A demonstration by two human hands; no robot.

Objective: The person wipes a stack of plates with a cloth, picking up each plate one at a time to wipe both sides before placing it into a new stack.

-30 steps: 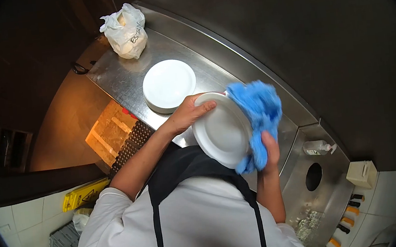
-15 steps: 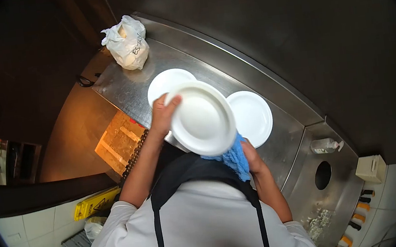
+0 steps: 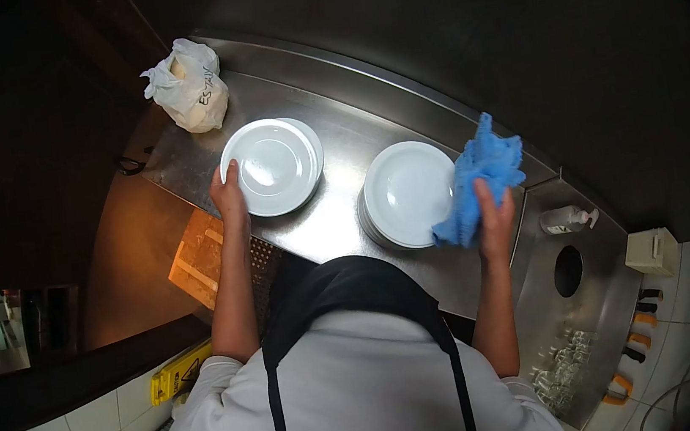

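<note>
A white plate point(image 3: 268, 166) is gripped at its near left rim by my left hand point(image 3: 228, 196), thumb on top. It overlaps the plates point(image 3: 314, 152) of the left stack, whose edges show beneath it. My right hand point(image 3: 494, 220) is closed on a crumpled blue cloth point(image 3: 488, 167). That cloth hangs at the right rim of a second, taller stack of white plates point(image 3: 409, 195). Both stacks are on the steel counter point(image 3: 336, 136).
A tied white plastic bag point(image 3: 190, 88) with writing stands at the counter's far left. To the right, a steel basin point(image 3: 533, 296) holds a pump bottle point(image 3: 567, 219), a round dark hole point(image 3: 568, 271) and clear glassware point(image 3: 563, 369). A wooden board point(image 3: 197, 258) lies below left.
My left hand has lowered the plate from in front of my chest onto the left stack. My right hand has carried the cloth away from that plate, up and right, beside the other stack.
</note>
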